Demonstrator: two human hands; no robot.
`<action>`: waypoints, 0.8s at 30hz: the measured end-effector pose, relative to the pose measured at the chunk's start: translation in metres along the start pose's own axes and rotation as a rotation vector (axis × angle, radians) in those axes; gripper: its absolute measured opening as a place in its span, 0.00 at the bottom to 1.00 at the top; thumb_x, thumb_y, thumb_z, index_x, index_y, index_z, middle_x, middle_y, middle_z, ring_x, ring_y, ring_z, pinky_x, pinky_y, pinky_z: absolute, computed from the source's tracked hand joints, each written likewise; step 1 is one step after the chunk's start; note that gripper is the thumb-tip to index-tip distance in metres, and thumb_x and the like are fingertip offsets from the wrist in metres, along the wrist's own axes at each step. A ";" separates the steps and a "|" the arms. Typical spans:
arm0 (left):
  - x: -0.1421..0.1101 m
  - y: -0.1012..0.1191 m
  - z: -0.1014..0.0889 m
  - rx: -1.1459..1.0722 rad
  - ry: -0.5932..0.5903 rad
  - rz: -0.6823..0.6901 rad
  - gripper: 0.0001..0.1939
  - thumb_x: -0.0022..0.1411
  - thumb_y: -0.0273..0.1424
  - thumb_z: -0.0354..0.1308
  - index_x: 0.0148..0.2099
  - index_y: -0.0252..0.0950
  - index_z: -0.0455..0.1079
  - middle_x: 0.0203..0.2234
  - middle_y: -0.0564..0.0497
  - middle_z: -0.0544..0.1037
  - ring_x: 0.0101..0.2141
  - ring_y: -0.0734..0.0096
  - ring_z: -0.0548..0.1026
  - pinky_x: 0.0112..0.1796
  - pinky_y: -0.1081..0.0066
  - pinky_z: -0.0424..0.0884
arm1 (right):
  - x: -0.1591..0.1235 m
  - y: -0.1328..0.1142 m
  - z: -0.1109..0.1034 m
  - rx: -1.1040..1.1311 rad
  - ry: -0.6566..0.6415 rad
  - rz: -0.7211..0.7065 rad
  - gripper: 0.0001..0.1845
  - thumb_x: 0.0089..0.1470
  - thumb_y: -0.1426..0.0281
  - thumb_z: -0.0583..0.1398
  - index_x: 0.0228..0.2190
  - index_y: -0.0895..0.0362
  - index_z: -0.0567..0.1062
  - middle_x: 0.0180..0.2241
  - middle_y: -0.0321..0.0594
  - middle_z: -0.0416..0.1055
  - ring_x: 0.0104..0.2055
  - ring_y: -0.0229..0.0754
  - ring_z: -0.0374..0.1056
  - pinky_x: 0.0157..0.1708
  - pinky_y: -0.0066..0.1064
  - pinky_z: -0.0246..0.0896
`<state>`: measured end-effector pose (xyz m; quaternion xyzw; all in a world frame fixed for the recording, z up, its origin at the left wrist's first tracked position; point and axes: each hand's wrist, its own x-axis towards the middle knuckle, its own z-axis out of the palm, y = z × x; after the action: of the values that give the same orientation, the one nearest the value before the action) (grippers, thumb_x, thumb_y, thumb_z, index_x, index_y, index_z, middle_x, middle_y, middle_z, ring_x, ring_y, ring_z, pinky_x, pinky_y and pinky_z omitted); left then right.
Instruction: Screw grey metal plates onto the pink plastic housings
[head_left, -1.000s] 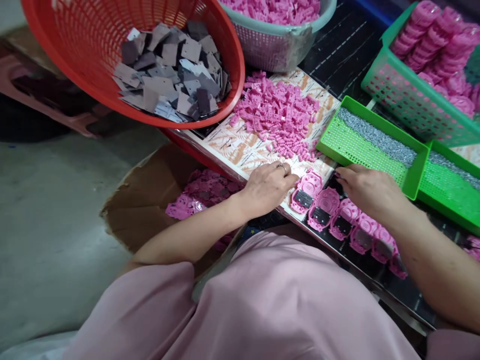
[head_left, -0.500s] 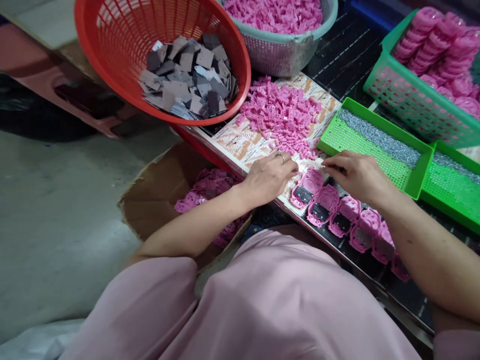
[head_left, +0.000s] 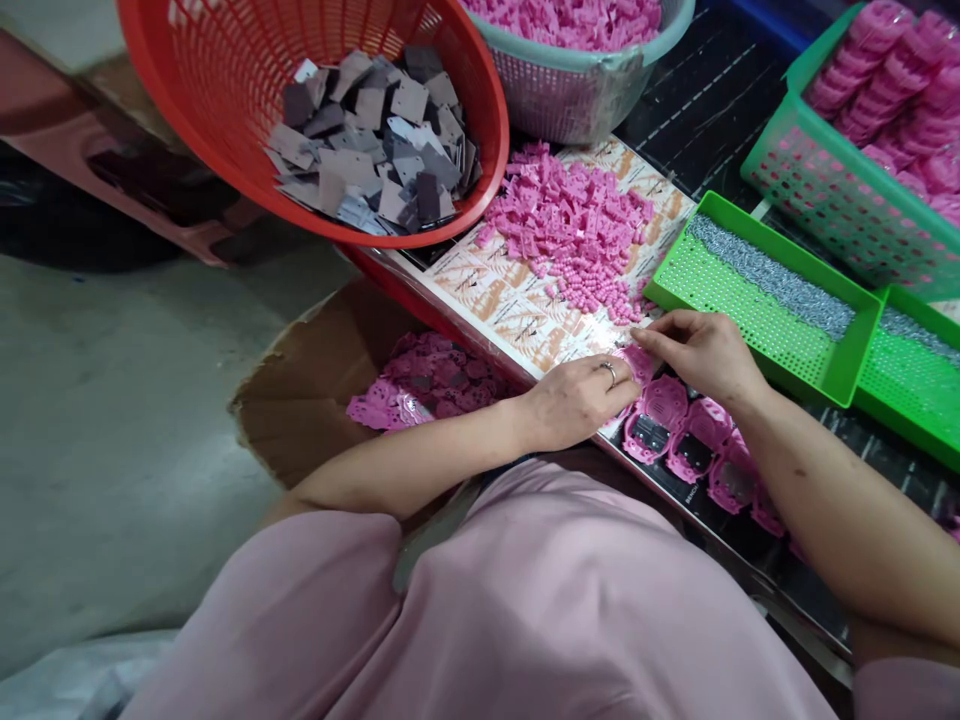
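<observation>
Patterned board [head_left: 517,320] lies beside a green tray [head_left: 750,290]. Left hand [head_left: 581,402] curls over a pink casing [head_left: 637,362] at the board's edge, its hold hidden; right hand [head_left: 703,352] pinches nearby, contents too small to tell

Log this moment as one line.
left hand: over end pink casing | right hand: close beside it, contents unclear | nearby: other pink casings in a row, pink parts pile, green trays

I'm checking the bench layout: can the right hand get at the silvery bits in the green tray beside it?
Probably yes: the right hand is close to the green tray, which is open on top, and nothing seems to block the way over its near wall to the silvery bits.
</observation>
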<state>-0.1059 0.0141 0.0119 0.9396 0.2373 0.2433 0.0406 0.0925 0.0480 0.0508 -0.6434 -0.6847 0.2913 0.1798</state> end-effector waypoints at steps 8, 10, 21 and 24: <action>0.000 0.001 0.000 0.003 0.001 0.000 0.13 0.68 0.22 0.44 0.41 0.32 0.70 0.37 0.46 0.76 0.40 0.70 0.75 0.47 0.69 0.71 | 0.003 0.001 0.008 -0.099 -0.008 -0.083 0.15 0.51 0.56 0.62 0.27 0.56 0.77 0.23 0.38 0.73 0.23 0.36 0.63 0.27 0.31 0.56; 0.000 0.001 0.000 -0.004 0.017 0.011 0.12 0.68 0.21 0.45 0.41 0.31 0.70 0.37 0.45 0.76 0.40 0.69 0.75 0.46 0.68 0.71 | 0.003 0.002 0.009 -0.126 0.006 -0.105 0.13 0.51 0.59 0.64 0.32 0.57 0.76 0.25 0.37 0.74 0.24 0.36 0.63 0.27 0.30 0.57; 0.002 0.002 0.000 0.001 0.009 -0.009 0.14 0.68 0.22 0.44 0.42 0.32 0.71 0.36 0.45 0.76 0.38 0.67 0.75 0.42 0.68 0.72 | 0.017 -0.014 -0.004 -0.431 0.024 -0.422 0.10 0.57 0.65 0.60 0.35 0.56 0.79 0.33 0.43 0.73 0.33 0.42 0.69 0.33 0.33 0.61; 0.003 0.003 0.000 0.008 0.015 -0.009 0.14 0.68 0.23 0.43 0.41 0.32 0.72 0.35 0.45 0.76 0.37 0.67 0.75 0.42 0.68 0.72 | 0.024 -0.019 0.002 -0.602 -0.087 -0.426 0.12 0.59 0.67 0.56 0.35 0.58 0.79 0.34 0.45 0.72 0.34 0.44 0.69 0.31 0.35 0.60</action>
<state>-0.1026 0.0129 0.0133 0.9369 0.2425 0.2493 0.0362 0.0739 0.0717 0.0576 -0.4974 -0.8654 0.0600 0.0097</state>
